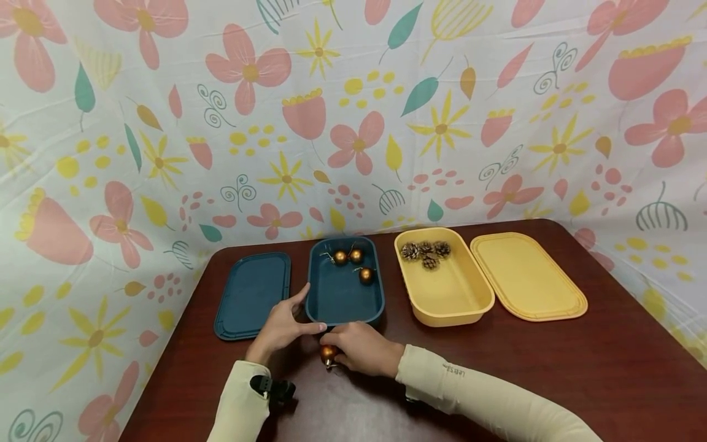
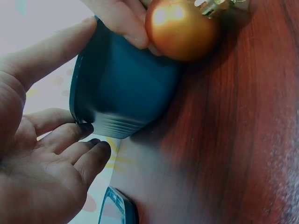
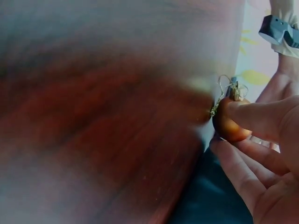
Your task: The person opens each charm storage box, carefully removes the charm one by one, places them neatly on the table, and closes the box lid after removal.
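Note:
Outside the near end of the blue box (image 1: 342, 304), my right hand (image 1: 364, 348) pinches a copper-coloured Christmas ball (image 1: 328, 355) between thumb and fingers. Its metal cap and wire hook (image 3: 236, 88) point away from the box. My left hand (image 1: 284, 325) spans the box's near left corner, the thumb at the near rim and the fingers spread along the left side. The left wrist view shows the ball (image 2: 184, 28) right beside the box's outer wall (image 2: 135, 79). Inside the box, three similar balls (image 1: 366, 275) lie toward the far end.
A blue lid (image 1: 254, 294) lies left of the blue box. To the right stands a yellow box (image 1: 447, 294) with several pine cones (image 1: 429, 263) at its far end, and a yellow lid (image 1: 530, 276) beside it. A flower-patterned cloth (image 1: 353, 123) hangs behind the dark wooden table (image 1: 525, 362).

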### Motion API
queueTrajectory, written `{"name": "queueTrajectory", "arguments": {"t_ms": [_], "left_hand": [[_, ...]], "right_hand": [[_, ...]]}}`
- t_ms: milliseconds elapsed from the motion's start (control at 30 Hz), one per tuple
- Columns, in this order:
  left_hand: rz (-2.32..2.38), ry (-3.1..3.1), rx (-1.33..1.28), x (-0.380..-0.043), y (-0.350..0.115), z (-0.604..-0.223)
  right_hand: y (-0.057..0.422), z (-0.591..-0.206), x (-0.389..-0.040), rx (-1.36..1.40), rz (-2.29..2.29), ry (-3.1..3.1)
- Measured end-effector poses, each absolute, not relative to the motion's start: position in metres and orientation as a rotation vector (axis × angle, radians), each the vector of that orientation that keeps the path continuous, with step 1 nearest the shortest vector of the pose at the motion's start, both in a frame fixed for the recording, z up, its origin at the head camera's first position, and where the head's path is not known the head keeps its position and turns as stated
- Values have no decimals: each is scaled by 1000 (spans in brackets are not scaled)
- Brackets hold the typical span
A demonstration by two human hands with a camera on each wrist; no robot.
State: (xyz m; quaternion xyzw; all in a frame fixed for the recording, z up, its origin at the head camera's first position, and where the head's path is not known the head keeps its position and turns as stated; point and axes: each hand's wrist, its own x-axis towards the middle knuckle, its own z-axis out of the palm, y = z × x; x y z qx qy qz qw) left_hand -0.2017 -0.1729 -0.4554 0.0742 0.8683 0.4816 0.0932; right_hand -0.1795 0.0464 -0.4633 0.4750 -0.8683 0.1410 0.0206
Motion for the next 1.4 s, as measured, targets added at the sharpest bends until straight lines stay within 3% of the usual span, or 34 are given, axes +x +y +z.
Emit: {"name": "queueTrajectory", "arguments": {"t_ms": [1400], "left_hand": [[1437,2579,214,-201,-171,-456]], "right_hand": [[47,-462,-175,1498,181,-2601]]}}
